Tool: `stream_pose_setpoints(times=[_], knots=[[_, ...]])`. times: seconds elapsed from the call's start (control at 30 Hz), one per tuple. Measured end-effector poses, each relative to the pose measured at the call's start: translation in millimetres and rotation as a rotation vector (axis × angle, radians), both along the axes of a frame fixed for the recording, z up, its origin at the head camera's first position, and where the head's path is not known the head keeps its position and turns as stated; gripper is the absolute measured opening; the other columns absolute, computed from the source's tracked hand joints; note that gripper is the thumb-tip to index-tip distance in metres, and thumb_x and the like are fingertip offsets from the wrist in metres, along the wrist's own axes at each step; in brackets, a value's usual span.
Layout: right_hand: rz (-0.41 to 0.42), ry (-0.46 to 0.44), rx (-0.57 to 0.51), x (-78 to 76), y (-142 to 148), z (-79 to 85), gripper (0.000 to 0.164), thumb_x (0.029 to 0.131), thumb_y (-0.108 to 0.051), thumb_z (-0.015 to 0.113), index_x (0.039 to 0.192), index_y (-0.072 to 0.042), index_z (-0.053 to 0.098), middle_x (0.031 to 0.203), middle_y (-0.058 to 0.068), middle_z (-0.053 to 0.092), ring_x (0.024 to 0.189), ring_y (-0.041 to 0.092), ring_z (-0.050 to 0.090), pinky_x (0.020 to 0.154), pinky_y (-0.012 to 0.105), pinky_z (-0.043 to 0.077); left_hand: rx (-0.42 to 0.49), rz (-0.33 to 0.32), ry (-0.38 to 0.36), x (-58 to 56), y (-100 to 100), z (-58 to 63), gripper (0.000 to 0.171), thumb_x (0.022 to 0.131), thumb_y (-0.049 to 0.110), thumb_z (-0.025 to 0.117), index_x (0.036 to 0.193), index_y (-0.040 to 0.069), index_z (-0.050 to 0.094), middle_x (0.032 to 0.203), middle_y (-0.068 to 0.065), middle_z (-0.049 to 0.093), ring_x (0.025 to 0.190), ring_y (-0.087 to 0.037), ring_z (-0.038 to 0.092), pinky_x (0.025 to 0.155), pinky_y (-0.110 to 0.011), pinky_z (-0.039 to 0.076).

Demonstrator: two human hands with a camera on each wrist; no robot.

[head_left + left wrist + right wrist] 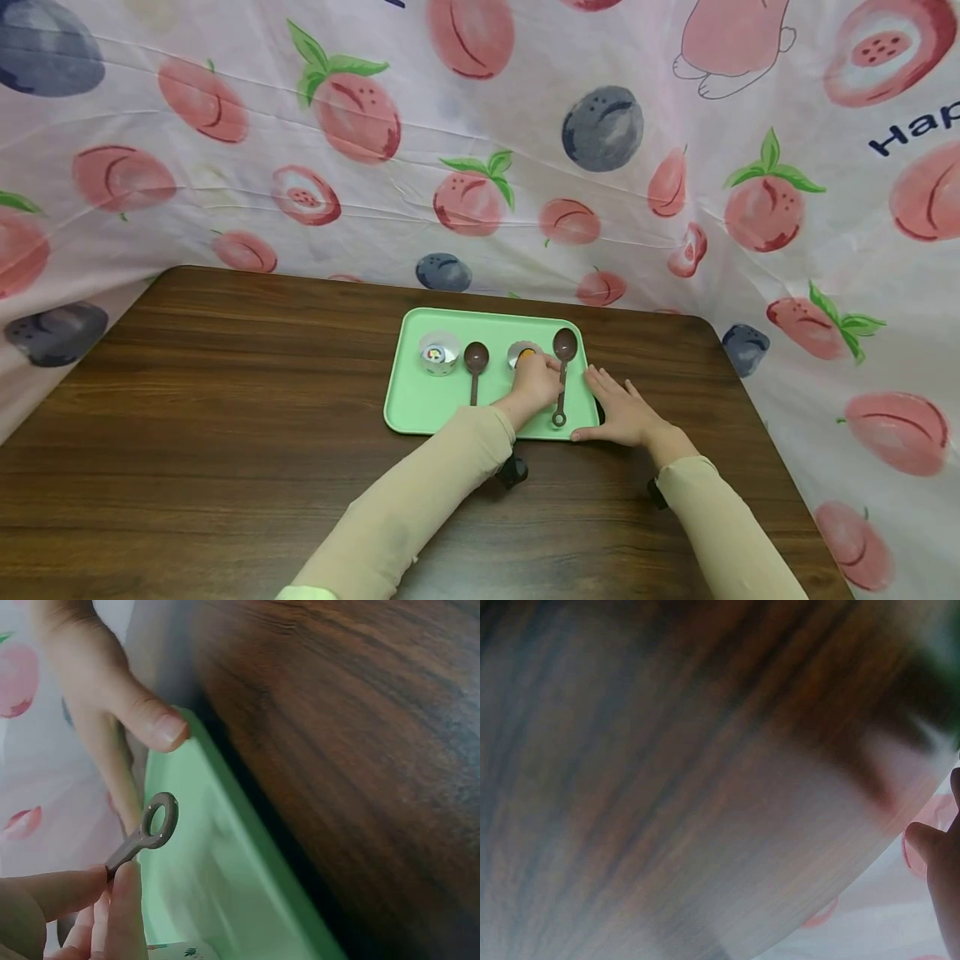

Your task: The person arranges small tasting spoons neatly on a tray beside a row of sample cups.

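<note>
In the head view my left hand (536, 382) pinches the handle of a brown spoon (565, 344) at the right side of a light green tray (420, 417). The left wrist view has thumb and fingertips on that handle, its ring end (159, 820) sticking out past them. My right hand (621, 414) lies along the tray's right edge, fingers spread and straight, thumb at the front corner. Beside my left hand is a small clear cup (514, 353) with something orange in it, partly hidden by the hand.
On the tray's left stands another clear cup (438, 353) holding a small item with a coloured print. A second brown spoon (476, 358) lies next to it, handle end hidden by my left arm. The dark wooden table (225, 433) meets a fruit-printed cloth (510, 100) behind and at the sides.
</note>
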State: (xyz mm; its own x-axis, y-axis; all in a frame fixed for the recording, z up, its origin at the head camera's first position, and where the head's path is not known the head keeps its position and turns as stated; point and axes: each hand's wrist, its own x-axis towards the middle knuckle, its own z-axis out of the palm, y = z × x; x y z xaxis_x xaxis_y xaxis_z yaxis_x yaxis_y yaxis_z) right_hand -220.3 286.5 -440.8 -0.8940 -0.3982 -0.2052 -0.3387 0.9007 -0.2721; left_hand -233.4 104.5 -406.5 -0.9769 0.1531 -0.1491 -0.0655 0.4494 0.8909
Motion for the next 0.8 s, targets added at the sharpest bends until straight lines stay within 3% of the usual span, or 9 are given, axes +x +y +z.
stream_pose_setpoints(times=[0.27,0.43,0.63,0.8], knots=[[-0.005,-0.008,0.002,-1.2,1,-1.5,0.110,0.073,-0.065,0.065,0.149,-0.003,0.016,0.156,0.016,0.013,0.144,0.034,0.013,0.112,0.065,0.011,-0.033,-0.036,0.086,4.5,1,-7.0,0.023,0.080,-0.009,0.056,0.099,-0.001,0.065,0.088,-0.013,0.071,0.085,-0.023,0.066,0.065,-0.022,0.052],[-0.015,-0.021,0.002,-0.7,1,-1.2,0.110,0.073,-0.065,0.065,0.150,-0.005,0.014,0.157,0.014,0.012,0.145,0.032,0.012,0.113,0.064,0.009,-0.014,-0.038,0.110,7.8,4,-12.2,0.024,0.079,-0.010,0.057,0.101,-0.003,0.065,0.088,-0.014,0.072,0.087,-0.023,0.067,0.067,-0.023,0.054],[-0.016,-0.021,0.010,-1.6,1,-3.1,0.110,0.073,-0.065,0.064,0.150,-0.006,0.013,0.157,0.013,0.011,0.145,0.031,0.011,0.113,0.063,0.009,-0.010,-0.034,0.078,11.4,8,-16.4,0.024,0.079,-0.008,0.058,0.101,-0.003,0.065,0.087,-0.015,0.072,0.083,-0.023,0.068,0.063,-0.021,0.052],[-0.005,-0.004,0.015,-0.9,1,-2.5,0.110,0.073,-0.065,0.064,0.150,-0.004,0.015,0.157,0.015,0.013,0.144,0.033,0.014,0.112,0.064,0.011,-0.025,-0.027,0.081,12.6,8,-18.7,0.024,0.080,-0.007,0.059,0.103,-0.004,0.065,0.089,-0.015,0.071,0.085,-0.024,0.068,0.066,-0.024,0.054]])
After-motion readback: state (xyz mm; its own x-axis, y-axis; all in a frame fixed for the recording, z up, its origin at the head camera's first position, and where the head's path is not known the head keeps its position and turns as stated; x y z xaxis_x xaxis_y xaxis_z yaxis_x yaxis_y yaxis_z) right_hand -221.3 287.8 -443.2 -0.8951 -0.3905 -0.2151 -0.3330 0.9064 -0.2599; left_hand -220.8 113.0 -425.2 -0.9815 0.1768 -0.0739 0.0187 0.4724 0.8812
